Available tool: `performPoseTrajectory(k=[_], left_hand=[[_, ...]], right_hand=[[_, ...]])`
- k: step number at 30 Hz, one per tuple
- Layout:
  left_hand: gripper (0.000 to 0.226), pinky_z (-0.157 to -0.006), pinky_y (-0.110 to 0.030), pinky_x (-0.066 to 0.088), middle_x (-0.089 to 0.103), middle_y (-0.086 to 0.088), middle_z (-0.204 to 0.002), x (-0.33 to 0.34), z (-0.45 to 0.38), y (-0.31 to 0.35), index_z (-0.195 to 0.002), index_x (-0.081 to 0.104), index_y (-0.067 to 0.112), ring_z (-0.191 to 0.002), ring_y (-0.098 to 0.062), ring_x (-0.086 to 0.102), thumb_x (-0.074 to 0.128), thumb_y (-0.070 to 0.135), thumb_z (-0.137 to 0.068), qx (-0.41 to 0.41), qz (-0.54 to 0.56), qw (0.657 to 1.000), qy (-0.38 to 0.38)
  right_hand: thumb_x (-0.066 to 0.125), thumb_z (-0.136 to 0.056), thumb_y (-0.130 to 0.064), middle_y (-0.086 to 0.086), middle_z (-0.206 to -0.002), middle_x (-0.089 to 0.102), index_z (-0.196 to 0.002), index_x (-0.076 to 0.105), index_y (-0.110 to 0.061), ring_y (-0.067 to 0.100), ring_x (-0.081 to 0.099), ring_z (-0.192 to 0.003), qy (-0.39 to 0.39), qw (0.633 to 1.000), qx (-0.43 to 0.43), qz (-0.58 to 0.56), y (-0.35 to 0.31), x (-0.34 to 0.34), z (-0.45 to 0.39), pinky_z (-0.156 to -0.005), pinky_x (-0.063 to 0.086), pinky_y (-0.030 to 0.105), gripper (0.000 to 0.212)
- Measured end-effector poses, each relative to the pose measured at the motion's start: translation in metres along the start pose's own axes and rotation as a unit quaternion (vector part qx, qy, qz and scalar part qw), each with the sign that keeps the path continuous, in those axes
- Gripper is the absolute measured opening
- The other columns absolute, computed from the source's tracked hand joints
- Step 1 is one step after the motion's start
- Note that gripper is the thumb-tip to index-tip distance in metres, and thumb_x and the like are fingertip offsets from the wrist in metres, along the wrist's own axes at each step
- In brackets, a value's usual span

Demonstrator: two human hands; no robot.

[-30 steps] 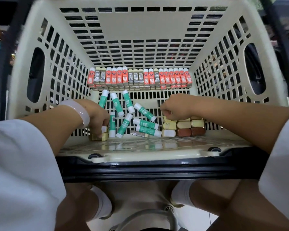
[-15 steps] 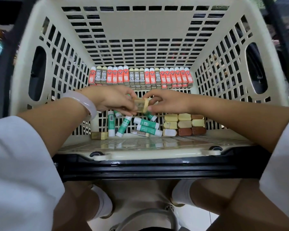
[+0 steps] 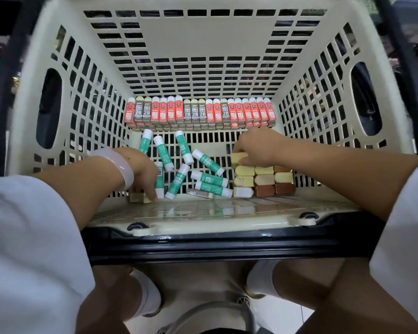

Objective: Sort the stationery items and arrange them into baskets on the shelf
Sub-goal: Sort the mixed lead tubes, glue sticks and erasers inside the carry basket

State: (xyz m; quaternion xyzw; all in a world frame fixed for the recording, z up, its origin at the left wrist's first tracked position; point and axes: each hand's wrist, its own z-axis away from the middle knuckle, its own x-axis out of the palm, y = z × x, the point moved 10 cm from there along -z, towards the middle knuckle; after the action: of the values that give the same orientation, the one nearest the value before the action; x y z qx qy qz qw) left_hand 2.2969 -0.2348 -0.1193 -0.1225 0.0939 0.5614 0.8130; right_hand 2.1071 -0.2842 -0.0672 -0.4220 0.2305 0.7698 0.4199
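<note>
The left hand (image 3: 144,173) has dropped back to the near left corner of the basket (image 3: 203,44), fingers curled onto a loose eraser (image 3: 140,197) beside the glue sticks (image 3: 179,169). The right hand (image 3: 253,150), handed an eraser (image 3: 239,157) half a second ago, pinches it onto the stack (image 3: 263,180) at near right, which grows.

Bright, even light from above, with soft shadows. The near rim of the basket (image 3: 203,214) shows glare. Wide-angle distortion bends the edges; the corners are dark and blurred.
</note>
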Motion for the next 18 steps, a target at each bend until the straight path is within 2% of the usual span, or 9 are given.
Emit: performPoseTrajectory(k=[2, 4, 5, 7, 9, 11, 14, 16, 18], left_hand=[[0.041, -0.086, -0.036, 0.051, 0.062, -0.013, -0.106, 0.009, 0.000, 0.001, -0.112, 0.057, 0.004, -0.086, -0.023, 0.061, 0.056, 0.038, -0.089, -0.002, 0.032, 0.999, -0.034], [0.036, -0.073, -0.030, 0.055, 0.058, -0.010, -0.087, 0.016, 0.000, 0.001, -0.112, 0.053, 0.003, -0.070, -0.020, 0.061, 0.056, 0.032, -0.090, -0.001, 0.083, 0.994, -0.064], [0.032, -0.070, -0.029, 0.054, 0.055, -0.008, -0.081, 0.018, 0.000, 0.002, -0.107, 0.053, 0.004, -0.065, -0.019, 0.059, 0.056, 0.031, -0.090, 0.003, 0.088, 0.993, -0.074], [0.027, -0.067, -0.032, 0.052, 0.052, -0.007, -0.072, 0.015, 0.001, 0.003, -0.087, 0.054, 0.007, -0.061, -0.019, 0.056, 0.056, 0.033, -0.090, 0.016, 0.058, 0.995, -0.076], [0.032, -0.057, -0.028, 0.048, 0.053, -0.005, -0.068, -0.004, 0.006, 0.005, -0.082, 0.056, 0.007, -0.055, -0.016, 0.052, 0.056, 0.038, -0.088, 0.031, 0.043, 0.998, -0.027], [0.047, -0.053, -0.023, 0.047, 0.058, -0.007, -0.074, -0.036, 0.012, 0.008, -0.097, 0.058, 0.001, -0.056, -0.016, 0.052, 0.053, 0.047, -0.086, 0.061, 0.118, 0.988, 0.077], [0.050, -0.047, -0.019, 0.048, 0.061, -0.007, -0.073, -0.072, 0.024, 0.020, -0.096, 0.059, 0.001, -0.056, -0.014, 0.054, 0.050, 0.049, -0.086, 0.152, 0.363, 0.904, 0.167], [0.048, -0.048, -0.016, 0.049, 0.064, -0.009, -0.076, -0.076, 0.031, 0.036, -0.097, 0.060, 0.004, -0.058, -0.013, 0.057, 0.047, 0.048, -0.085, 0.203, 0.501, 0.831, 0.132], [0.048, -0.050, -0.016, 0.050, 0.068, -0.007, -0.071, -0.076, 0.037, 0.054, -0.097, 0.059, 0.005, -0.055, -0.010, 0.059, 0.042, 0.049, -0.086, 0.243, 0.569, 0.780, 0.091]], right_hand=[[0.046, -0.095, -0.036, 0.006, -0.127, 0.054, -0.125, 0.055, -0.013, 0.028, 0.046, -0.118, -0.032, 0.998, -0.012, 0.044, -0.002, 0.007, -0.001, -0.095, 0.037, 0.042, 0.039], [0.042, -0.096, -0.037, 0.009, -0.123, 0.055, -0.115, 0.059, -0.008, 0.029, 0.049, -0.113, -0.056, 0.998, -0.008, 0.031, 0.000, 0.012, -0.001, -0.093, 0.037, 0.043, 0.039], [0.041, -0.096, -0.036, 0.010, -0.122, 0.054, -0.113, 0.058, -0.007, 0.029, 0.049, -0.111, -0.060, 0.998, -0.002, 0.020, 0.002, 0.014, -0.001, -0.092, 0.038, 0.042, 0.038], [0.040, -0.097, -0.032, 0.009, -0.128, 0.050, -0.127, 0.050, -0.013, 0.029, 0.046, -0.118, -0.047, 0.999, 0.012, -0.017, 0.005, 0.011, -0.001, -0.094, 0.039, 0.043, 0.037], [0.040, -0.097, -0.026, 0.008, -0.131, 0.049, -0.135, 0.044, -0.017, 0.028, 0.045, -0.120, -0.016, 0.998, 0.012, -0.066, 0.007, 0.002, -0.001, -0.095, 0.041, 0.040, 0.039], [0.043, -0.097, -0.023, 0.008, -0.133, 0.050, -0.134, 0.045, -0.016, 0.024, 0.047, -0.120, 0.022, 0.991, -0.007, -0.129, 0.003, -0.010, -0.002, -0.096, 0.041, 0.036, 0.039], [0.053, -0.093, -0.022, 0.002, -0.129, 0.053, -0.136, 0.043, -0.018, 0.014, 0.055, -0.111, 0.057, 0.941, -0.044, -0.330, -0.009, -0.026, 0.000, -0.091, 0.045, 0.024, 0.044], [0.060, -0.089, -0.016, -0.003, -0.126, 0.054, -0.134, 0.045, -0.022, 0.006, 0.057, -0.106, 0.049, 0.871, -0.061, -0.485, -0.019, -0.030, 0.003, -0.086, 0.049, 0.015, 0.048], [0.063, -0.085, -0.010, -0.007, -0.123, 0.055, -0.130, 0.049, -0.021, 0.000, 0.055, -0.108, 0.056, 0.825, -0.076, -0.558, -0.022, -0.035, 0.006, -0.085, 0.048, 0.011, 0.048]])
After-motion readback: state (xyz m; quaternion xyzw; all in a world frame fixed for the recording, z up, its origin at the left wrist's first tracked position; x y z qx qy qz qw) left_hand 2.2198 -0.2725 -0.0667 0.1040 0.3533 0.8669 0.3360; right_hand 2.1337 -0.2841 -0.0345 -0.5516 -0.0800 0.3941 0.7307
